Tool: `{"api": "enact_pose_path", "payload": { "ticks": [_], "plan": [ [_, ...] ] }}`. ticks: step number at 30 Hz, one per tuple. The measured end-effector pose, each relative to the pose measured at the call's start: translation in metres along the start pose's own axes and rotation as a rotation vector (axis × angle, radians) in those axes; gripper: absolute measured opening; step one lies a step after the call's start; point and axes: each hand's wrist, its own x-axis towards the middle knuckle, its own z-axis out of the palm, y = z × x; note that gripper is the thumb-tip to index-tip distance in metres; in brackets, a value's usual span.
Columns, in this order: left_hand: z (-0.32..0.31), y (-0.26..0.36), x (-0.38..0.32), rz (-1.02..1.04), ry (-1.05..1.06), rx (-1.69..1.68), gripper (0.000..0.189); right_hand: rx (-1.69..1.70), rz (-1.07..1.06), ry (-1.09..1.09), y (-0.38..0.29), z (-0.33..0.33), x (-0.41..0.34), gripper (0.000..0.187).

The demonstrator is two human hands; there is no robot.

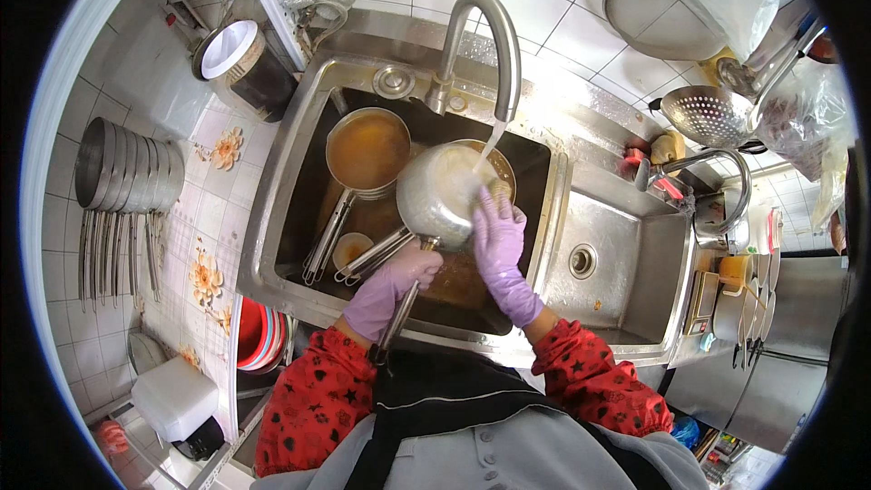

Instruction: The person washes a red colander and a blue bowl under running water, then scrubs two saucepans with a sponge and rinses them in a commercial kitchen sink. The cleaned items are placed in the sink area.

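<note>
My left hand, in a purple rubber glove, grips the long handle of a metal saucepan. The pan is tilted over the left sink basin with its outer base facing up and away from me. In my gloved right hand is a yellowish scouring pad, pressed to the pan's base; motion blurs it. Water from the curved faucet runs onto the base. Behind it, another pan is partly hidden. A saucepan of brownish liquid and a small bowl sit in the basin.
To the right is a second steel basin with its own faucet. Stacked saucepans lie on the tiled ledge at left, near a dark container. A perforated strainer hangs at upper right. Red and pale basins sit at lower left.
</note>
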Motion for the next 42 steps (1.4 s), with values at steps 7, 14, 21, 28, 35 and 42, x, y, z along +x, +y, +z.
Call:
{"api": "enact_pose_path", "payload": {
  "ticks": [7, 14, 21, 28, 35, 42],
  "plan": [
    [0.035, 0.008, -0.055, 0.344, 0.064, -0.069, 0.014, -0.085, -0.519, -0.233, -0.077, -0.016, 0.044, 0.023],
    [0.023, 0.003, -0.009, 0.003, 0.218, 0.109, 0.026, 0.653, 0.134, -0.558, -0.023, 0.038, 0.14, 0.029],
    [0.012, -0.005, 0.007, 0.023, 0.135, 0.024, 0.019, 1.08, 0.68, -0.429, 0.06, 0.034, 0.088, 0.035],
    [0.028, 0.004, 0.025, 0.195, 0.358, 0.286, 0.015, 0.924, 0.721, 0.24, -0.037, 0.017, -0.001, 0.046],
    [0.04, 0.021, 0.001, 0.249, 0.673, 1.154, 0.057, 0.028, -0.113, 0.136, -0.076, -0.032, 0.046, 0.033],
    [0.034, 0.037, -0.043, 0.295, 0.636, 1.162, 0.06, 0.818, 0.382, -0.754, -0.021, -0.036, 0.173, 0.027]
  ]
}}
